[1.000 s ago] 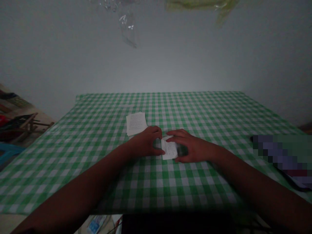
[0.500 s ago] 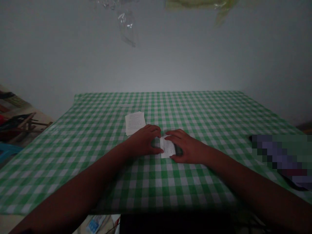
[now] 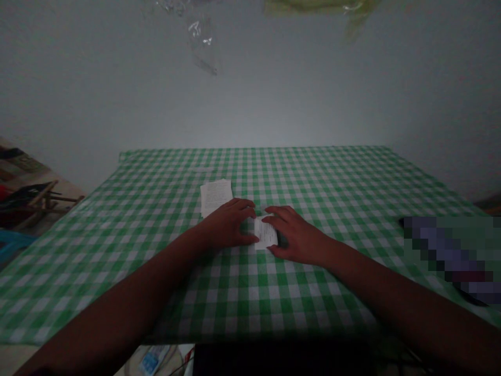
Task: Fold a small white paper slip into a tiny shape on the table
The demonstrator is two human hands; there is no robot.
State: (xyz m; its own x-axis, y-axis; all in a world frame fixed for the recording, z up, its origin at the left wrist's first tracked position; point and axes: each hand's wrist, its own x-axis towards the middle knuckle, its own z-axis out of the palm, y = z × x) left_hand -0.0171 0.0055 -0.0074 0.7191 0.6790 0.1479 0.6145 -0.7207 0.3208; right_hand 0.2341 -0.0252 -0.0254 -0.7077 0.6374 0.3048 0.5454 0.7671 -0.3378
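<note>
A small folded piece of printed paper (image 3: 266, 236) lies on the checked cloth between my hands. The thumb and fingertips of my left hand (image 3: 233, 224) curve round its left edge. From the other side, my right hand (image 3: 299, 236) holds its right edge, with the thumb at the near corner and the fingers along the far part. Behind my left wrist, a slightly uneven stack of printed paper sheets (image 3: 216, 195) is partly covered by that hand.
A green and white checked tablecloth (image 3: 336, 188) covers the table up to the wall. A blurred-out device (image 3: 438, 245) lies at the right edge. A blue stool (image 3: 15, 243) and wooden furniture (image 3: 55, 198) stand at left. Plastic bags (image 3: 201, 44) hang on the wall.
The folded paper has shifted slightly left and away from me, with both hands moving along at its edges. The stack has stayed put.
</note>
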